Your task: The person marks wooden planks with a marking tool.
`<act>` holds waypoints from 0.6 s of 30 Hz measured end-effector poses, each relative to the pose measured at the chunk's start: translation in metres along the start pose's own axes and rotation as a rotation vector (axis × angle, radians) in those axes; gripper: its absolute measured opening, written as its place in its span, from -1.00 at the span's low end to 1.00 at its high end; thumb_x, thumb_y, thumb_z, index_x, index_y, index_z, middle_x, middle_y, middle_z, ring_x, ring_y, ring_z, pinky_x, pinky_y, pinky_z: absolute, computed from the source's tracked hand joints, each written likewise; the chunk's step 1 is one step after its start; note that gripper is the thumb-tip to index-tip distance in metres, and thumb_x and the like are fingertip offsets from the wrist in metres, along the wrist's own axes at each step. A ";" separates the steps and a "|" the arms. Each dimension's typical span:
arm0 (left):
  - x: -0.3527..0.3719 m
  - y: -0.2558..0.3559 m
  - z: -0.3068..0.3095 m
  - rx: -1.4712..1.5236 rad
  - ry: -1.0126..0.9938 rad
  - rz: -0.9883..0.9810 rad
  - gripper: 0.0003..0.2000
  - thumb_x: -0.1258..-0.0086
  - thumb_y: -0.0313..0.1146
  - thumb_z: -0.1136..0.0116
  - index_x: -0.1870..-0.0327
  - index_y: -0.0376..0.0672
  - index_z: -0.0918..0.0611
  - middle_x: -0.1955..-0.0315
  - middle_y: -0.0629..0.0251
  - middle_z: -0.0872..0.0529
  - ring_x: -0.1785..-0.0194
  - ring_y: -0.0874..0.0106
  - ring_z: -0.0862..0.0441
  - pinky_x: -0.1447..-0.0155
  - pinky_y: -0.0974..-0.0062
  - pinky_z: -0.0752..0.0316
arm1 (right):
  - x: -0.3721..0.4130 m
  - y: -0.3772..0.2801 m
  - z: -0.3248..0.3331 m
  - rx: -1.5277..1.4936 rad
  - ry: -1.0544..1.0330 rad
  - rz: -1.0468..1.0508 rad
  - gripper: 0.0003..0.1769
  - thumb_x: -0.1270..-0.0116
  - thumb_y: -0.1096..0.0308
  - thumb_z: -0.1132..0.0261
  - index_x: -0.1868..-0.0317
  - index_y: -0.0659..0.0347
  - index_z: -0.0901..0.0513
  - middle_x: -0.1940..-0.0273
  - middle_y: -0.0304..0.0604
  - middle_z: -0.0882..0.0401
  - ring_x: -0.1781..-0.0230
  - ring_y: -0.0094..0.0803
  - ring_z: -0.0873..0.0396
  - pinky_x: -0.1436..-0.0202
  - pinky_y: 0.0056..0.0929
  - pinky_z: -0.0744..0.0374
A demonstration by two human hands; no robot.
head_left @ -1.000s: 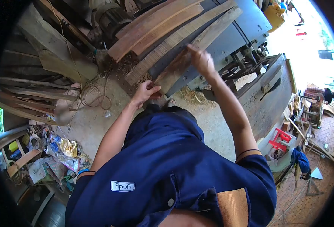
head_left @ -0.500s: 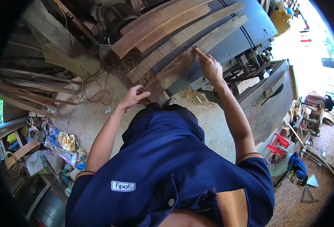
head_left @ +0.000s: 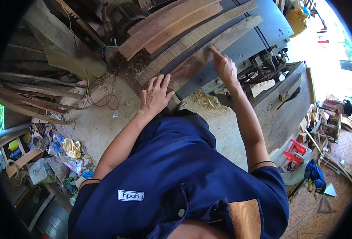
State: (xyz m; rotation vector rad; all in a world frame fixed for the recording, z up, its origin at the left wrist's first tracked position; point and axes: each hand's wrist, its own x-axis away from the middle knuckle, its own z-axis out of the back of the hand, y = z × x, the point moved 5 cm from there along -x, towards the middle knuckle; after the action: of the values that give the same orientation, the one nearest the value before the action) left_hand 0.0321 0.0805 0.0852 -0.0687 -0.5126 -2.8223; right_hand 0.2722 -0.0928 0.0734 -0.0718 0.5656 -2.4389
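Note:
My left hand (head_left: 156, 95) lies open, fingers stretched out, on the near end of a curved wooden board (head_left: 201, 57). The board is weathered grey-brown and rests on the grey metal machine table (head_left: 275, 24). Over the same board is my right hand (head_left: 225, 69). Its index finger reaches to the upper face, while the other fingers are curled in; no tool shows in it. Beside this board lies a curved piece with a ridged, saw-marked face (head_left: 196, 40). Behind that are several reddish-brown curved boards (head_left: 164, 28).
A slanted panel with a toothed saw blade (head_left: 294, 94) stands at right, near exposed machine parts (head_left: 263, 65). Long timber strips (head_left: 44, 91) lean at left. Cable (head_left: 104, 99) coils on the floor. Bags and clutter (head_left: 60, 159) lie lower left; a red plastic item (head_left: 295, 150) at right.
My left hand has moved up and right from beside the board's end and now lies flat on it, fingers extended. My right hand has shifted slightly right along the board.

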 end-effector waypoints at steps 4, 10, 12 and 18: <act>-0.014 -0.001 0.003 -0.068 -0.166 0.053 -0.32 -0.44 0.00 -0.25 -0.53 -0.01 -0.36 -0.40 0.21 -0.46 -0.46 0.18 -0.38 -0.33 0.00 -0.48 | -0.002 -0.003 -0.009 0.060 0.048 -0.020 -0.56 -0.51 0.31 -0.12 -0.35 -0.16 -0.60 0.32 0.22 -0.69 0.29 0.19 -0.73 0.26 0.08 -0.69; -0.049 0.022 -0.024 -0.021 0.199 -0.191 -0.16 -0.43 0.16 -0.17 -0.57 -0.23 -0.24 -0.51 0.10 -0.33 -0.54 0.15 -0.29 -0.54 0.10 -0.24 | 0.010 -0.024 -0.013 0.151 -0.050 0.084 -0.57 -0.52 0.33 -0.12 -0.32 -0.19 -0.62 0.36 0.18 -0.71 0.35 0.16 -0.73 0.28 0.07 -0.71; -0.052 0.018 -0.042 -0.055 0.151 -0.185 -0.13 -0.46 0.19 -0.10 -0.60 -0.27 -0.16 -0.54 0.06 -0.28 -0.57 0.14 -0.24 -0.58 0.12 -0.15 | -0.014 0.013 -0.004 0.109 0.049 0.022 -0.59 -0.53 0.29 -0.12 -0.32 -0.18 -0.62 0.34 0.21 -0.71 0.35 0.13 -0.74 0.38 0.06 -0.69; -0.049 0.014 -0.045 0.011 0.257 -0.230 -0.11 -0.43 0.10 -0.17 -0.63 -0.24 -0.09 -0.57 0.03 -0.22 -0.62 0.15 -0.16 -0.61 0.11 -0.08 | 0.014 -0.035 -0.023 0.131 -0.013 0.219 -0.52 -0.55 0.23 -0.08 -0.44 -0.24 -0.50 0.33 0.21 -0.73 0.30 0.10 -0.78 0.30 -0.05 -0.78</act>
State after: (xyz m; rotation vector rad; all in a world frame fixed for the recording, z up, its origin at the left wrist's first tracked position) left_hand 0.0826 0.0651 0.0435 0.3726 -0.5036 -2.9864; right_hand 0.2370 -0.0674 0.0660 0.0273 0.3846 -2.2536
